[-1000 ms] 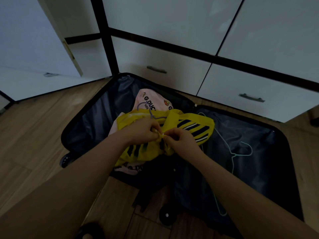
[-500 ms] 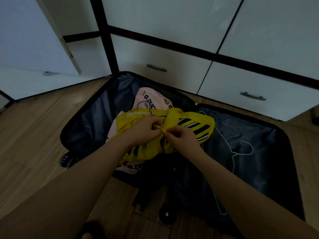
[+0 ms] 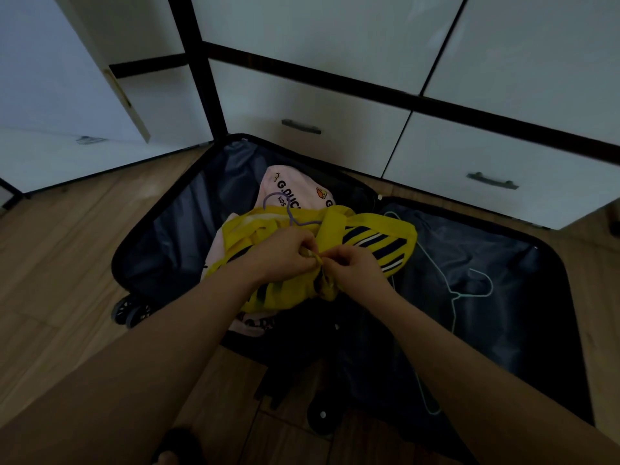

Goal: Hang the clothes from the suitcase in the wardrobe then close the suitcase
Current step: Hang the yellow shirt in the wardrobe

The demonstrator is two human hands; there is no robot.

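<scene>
The suitcase (image 3: 174,229) lies open flat on the wooden floor (image 3: 67,263), both halves exposed, its far edge against the white wardrobe drawers (image 3: 302,105). All positions below are given relative to the suitcase.

In its left half, toward the centre hinge, sits a heap of clothes. The yellow garment (image 3: 369,229) with dark stripes lies on top of the heap. A pink garment (image 3: 285,186) printed with lettering lies beneath it, showing at the far side and at the near edge of the heap. The hook of a purple hanger (image 3: 288,213) rises out of the yellow garment on its far side.

The left hand (image 3: 281,253) rests on top of the yellow garment, fingers curled, pinching a fold of the yellow cloth at its fingertips. The right hand (image 3: 355,266) sits just beside it, on the hinge side, fingers likewise curled and pinching the same fold. The two hands meet at that point, fingertips touching. The garment lies under and around both hands, spreading toward the right half beyond the right hand.

In the right half a teal hanger (image 3: 469,290) lies flat on the dark lining, well apart from both hands.
</scene>
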